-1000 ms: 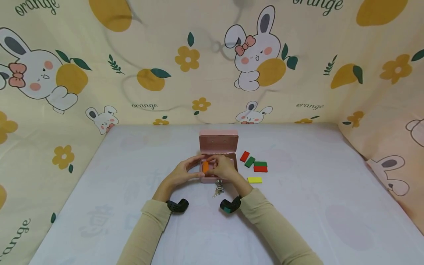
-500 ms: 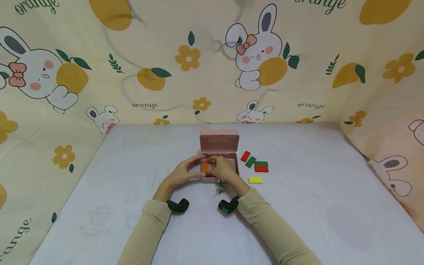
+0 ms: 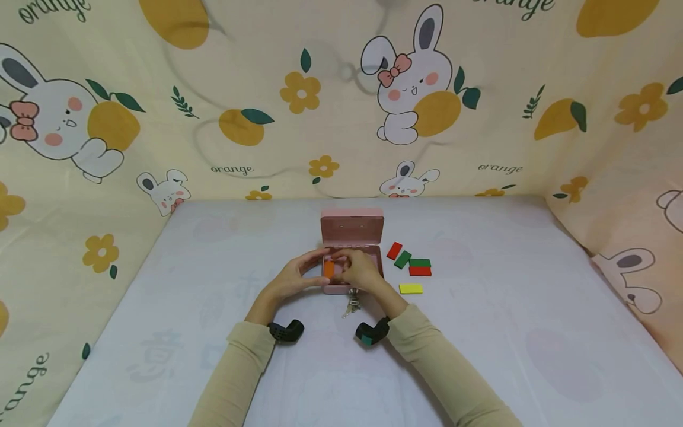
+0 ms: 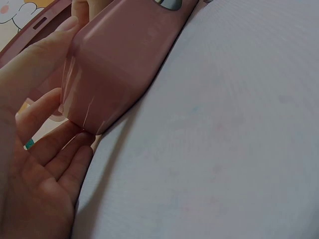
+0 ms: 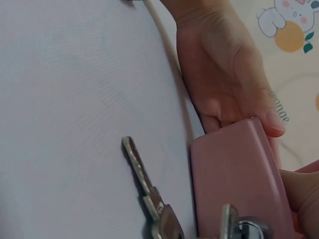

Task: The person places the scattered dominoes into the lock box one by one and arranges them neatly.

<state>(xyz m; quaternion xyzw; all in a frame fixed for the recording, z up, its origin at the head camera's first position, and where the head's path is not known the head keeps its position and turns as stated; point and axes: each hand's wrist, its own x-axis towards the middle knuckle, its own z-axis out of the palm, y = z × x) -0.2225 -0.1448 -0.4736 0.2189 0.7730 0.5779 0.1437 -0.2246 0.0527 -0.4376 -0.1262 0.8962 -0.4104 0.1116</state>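
A pink metal cash box [image 3: 336, 290] stands with its lid [image 3: 352, 230] raised. My left hand [image 3: 290, 279] grips the box's left end, the thumb at the front rim and fingers farther back. In the left wrist view the fingers curve against the end wall [image 4: 99, 99]. My right hand [image 3: 363, 271] reaches inside, its thumb and index finger at an orange block [image 3: 329, 268] near the left wall. The right wrist view shows only a little of these fingers [image 5: 300, 191] behind the front wall. Keys [image 3: 352, 303] hang from the front lock [image 5: 251, 230].
To the right of the box lie a red block [image 3: 394, 250], a green block [image 3: 402, 260], a green one [image 3: 420, 262] against another red [image 3: 420, 271], and a yellow block [image 3: 411, 289]. A white cloth [image 3: 160, 308] covers the table. Patterned fabric [image 3: 331, 118] hangs behind.
The orange block has shifted slightly left toward the box's left wall, with the right fingers staying beside it. The left hand keeps its hold on the box.
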